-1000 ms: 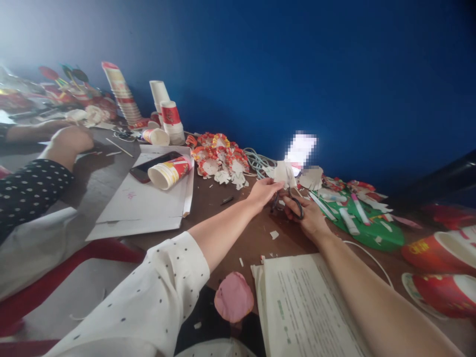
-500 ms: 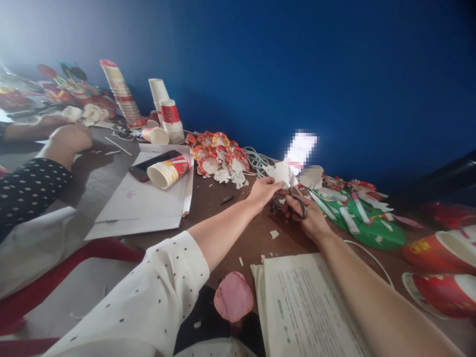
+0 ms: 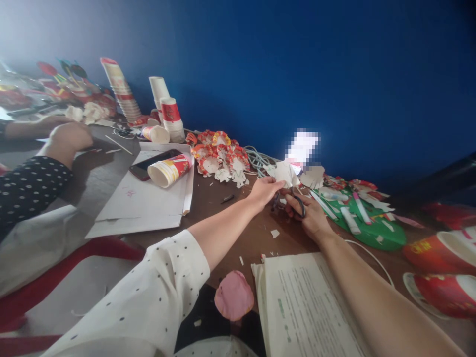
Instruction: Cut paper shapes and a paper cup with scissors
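My left hand (image 3: pixel 267 191) pinches a white paper piece (image 3: pixel 284 172) with a jagged edge, held above the brown table. Dark-handled scissors (image 3: pixel 298 204) are in my right hand (image 3: pixel 310 213), with fingers through the loops. Their blades are mostly hidden behind the paper and my fingers, close under its lower edge. Behind the paper a bright, pixelated phone-like screen (image 3: pixel 303 145) leans near the blue wall. Left of my hands lies a heap of cut red and white paper cups (image 3: pixel 221 156).
Stacked paper cups (image 3: pixel 171 119) stand at the back left. A phone (image 3: pixel 143 168) and tipped cups (image 3: pixel 169 171) lie on a white folder (image 3: pixel 137 208). A green board (image 3: pixel 379 237) with markers and scraps is at right. A printed booklet (image 3: pixel 297 297) lies in front. Another person's hands (image 3: pixel 70 136) rest at far left.
The white paper has tilted and turned slightly in my left hand. My right hand and the scissors have barely moved.
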The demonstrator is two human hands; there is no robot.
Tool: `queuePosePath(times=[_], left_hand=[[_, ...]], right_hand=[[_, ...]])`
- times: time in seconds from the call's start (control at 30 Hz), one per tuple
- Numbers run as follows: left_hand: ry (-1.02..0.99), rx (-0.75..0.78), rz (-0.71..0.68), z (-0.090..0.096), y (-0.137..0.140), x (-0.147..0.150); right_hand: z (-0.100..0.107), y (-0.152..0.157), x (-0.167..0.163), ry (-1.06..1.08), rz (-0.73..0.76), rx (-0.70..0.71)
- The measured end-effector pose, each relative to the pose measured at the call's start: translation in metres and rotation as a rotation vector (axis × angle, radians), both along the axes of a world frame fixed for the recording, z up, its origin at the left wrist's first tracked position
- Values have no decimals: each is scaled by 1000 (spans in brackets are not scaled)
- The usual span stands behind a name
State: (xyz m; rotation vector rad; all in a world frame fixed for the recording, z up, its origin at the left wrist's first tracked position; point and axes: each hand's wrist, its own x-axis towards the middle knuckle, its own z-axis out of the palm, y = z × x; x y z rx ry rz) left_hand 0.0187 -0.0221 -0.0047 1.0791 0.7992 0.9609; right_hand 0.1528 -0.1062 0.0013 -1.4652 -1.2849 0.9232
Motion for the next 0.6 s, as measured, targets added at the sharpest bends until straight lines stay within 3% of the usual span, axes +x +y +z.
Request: queuePosePath(times=[0.17, 0.6], left_hand=[[-15, -75, -10, 3, -3, 1], [-3, -69, -1, 7, -6, 2]], right_hand=[[8, -3, -6, -11, -18, -17], [15, -6, -11, -76, -37, 0]])
